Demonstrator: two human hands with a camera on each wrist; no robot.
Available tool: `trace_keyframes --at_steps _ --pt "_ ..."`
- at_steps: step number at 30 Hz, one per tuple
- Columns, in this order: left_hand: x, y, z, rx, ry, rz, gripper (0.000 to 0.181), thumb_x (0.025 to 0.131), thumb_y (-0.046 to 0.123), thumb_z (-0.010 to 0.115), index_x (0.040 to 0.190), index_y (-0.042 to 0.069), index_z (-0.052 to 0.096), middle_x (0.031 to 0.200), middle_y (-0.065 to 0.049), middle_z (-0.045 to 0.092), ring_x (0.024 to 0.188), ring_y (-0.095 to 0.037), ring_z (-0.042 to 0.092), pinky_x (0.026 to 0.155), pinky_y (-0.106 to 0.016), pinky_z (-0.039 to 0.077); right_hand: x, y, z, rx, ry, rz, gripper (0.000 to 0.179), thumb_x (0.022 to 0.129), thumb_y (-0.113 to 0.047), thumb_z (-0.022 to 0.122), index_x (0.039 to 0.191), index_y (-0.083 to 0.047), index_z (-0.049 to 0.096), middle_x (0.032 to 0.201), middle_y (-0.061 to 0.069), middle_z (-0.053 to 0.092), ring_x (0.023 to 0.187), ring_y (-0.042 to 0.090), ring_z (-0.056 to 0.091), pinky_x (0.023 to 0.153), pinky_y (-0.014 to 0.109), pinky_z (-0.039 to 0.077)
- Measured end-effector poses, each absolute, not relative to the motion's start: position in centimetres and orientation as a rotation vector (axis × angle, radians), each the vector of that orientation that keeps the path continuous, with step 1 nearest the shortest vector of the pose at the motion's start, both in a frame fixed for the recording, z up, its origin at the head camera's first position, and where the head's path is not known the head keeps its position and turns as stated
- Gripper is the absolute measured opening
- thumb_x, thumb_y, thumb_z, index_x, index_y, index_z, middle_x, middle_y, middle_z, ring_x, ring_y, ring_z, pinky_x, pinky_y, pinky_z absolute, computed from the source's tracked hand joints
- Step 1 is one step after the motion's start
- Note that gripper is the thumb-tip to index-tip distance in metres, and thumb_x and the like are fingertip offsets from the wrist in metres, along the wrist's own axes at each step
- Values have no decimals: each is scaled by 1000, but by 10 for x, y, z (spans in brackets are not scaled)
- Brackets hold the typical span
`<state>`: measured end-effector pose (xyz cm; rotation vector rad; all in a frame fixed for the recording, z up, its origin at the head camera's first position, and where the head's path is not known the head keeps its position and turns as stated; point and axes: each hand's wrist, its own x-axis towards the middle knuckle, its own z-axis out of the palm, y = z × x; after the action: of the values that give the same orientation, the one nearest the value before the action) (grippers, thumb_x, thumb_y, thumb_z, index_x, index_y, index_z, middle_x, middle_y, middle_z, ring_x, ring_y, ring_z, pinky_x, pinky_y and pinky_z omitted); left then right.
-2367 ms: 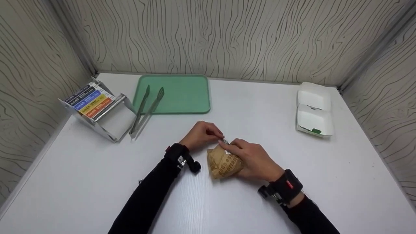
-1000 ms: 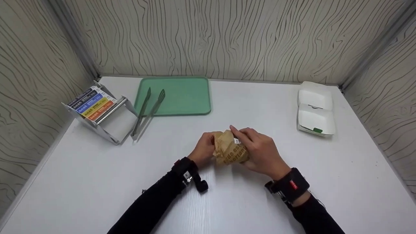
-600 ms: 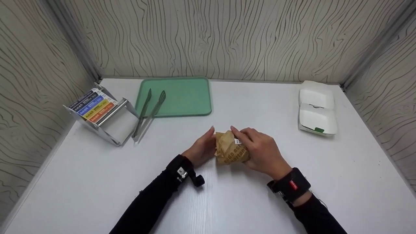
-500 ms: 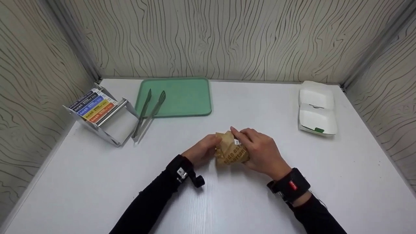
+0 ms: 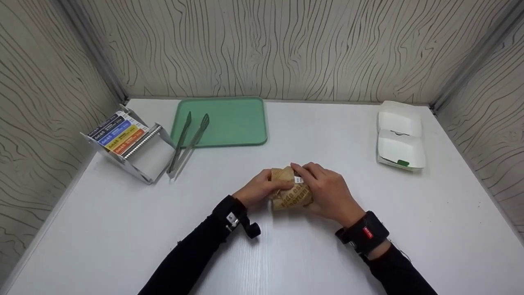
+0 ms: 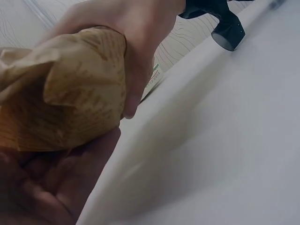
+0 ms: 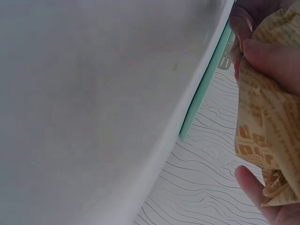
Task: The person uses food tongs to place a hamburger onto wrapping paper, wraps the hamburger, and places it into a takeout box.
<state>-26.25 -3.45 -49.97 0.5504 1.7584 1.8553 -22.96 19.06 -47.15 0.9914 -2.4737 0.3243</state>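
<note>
Between both hands, in the head view, is a round, burger-like food parcel (image 5: pixel 292 198) wrapped in brown printed paper. My left hand (image 5: pixel 258 189) grips its left side, the thumb lying across the top of the paper. My right hand (image 5: pixel 331 196) holds it from the right, curled over that side. A small white label (image 5: pixel 298 179) shows on top beside the right fingers. In the left wrist view the parcel (image 6: pixel 89 84) has a loose, folded paper edge, and a shadow falls on the table below. What is inside the paper is hidden.
A green tray (image 5: pixel 237 123) lies at the back, with metal tongs (image 5: pixel 180 151) partly over its left side. A metal label dispenser (image 5: pixel 127 139) with coloured labels stands at the left. An opened white clamshell box (image 5: pixel 399 147) sits at the back right of the white table (image 5: pixel 327 127).
Both hands have carried the parcel slightly away from me. My left hand has gone from the parcel's far edge to its left side; its thumb lifted, then came down onto the paper.
</note>
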Motion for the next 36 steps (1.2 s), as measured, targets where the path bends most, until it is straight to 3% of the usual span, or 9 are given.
trace_keyframes --at_steps 11,16,23,26,29,31,33,36 --pt "-260 -33 -502 546 1718 1885 21 96 25 68 110 10 71 92 0 74 81 -12 69 75 -23 55 -229 189 -471 958 -2524 356 87 58 -35 100 130 -10 58 109 4 62 92 17 65 73 35 61" --pt "-260 -33 -502 525 1695 1884 23 97 25 68 112 9 71 92 0 74 81 -12 69 75 -23 55 -229 190 -472 956 -2529 386 86 58 -37 100 128 -11 58 109 3 61 91 16 64 70 33 60" --pt "-259 -33 -499 516 1684 1875 31 99 28 65 118 5 70 97 0 74 87 -12 69 79 -24 54 -230 191 -471 948 -2548 367 87 55 -26 99 130 -10 57 111 4 60 94 19 63 67 36 60" --pt "-259 -34 -498 558 1652 1848 48 99 44 64 123 3 66 99 1 72 91 -11 68 84 -24 53 -231 191 -471 939 -2561 366 88 55 -28 100 130 -10 57 110 4 60 93 19 63 67 35 59" --pt "-259 -36 -497 621 1622 1806 81 88 71 65 127 0 60 101 4 70 95 -9 66 87 -24 52 -231 191 -471 935 -2575 378 88 56 -31 101 130 -10 58 110 4 61 94 18 62 67 34 59" --pt "-260 -37 -498 661 1607 1788 94 80 79 68 129 -1 57 102 6 69 96 -8 65 88 -23 51 -231 191 -471 936 -2586 394 88 57 -31 100 130 -11 57 110 4 61 95 18 62 68 34 59" --pt "-260 -37 -499 706 1596 1774 86 85 69 72 132 -2 56 105 6 68 98 -8 64 90 -23 51 -230 192 -471 932 -2594 402 87 58 -31 100 131 -11 57 110 4 61 96 19 62 69 34 59" --pt "-260 -36 -500 747 1610 1755 56 94 35 74 135 2 56 109 5 68 101 -9 63 91 -24 50 -230 192 -471 924 -2605 407 85 59 -32 99 131 -11 58 110 4 60 96 19 61 70 35 58"
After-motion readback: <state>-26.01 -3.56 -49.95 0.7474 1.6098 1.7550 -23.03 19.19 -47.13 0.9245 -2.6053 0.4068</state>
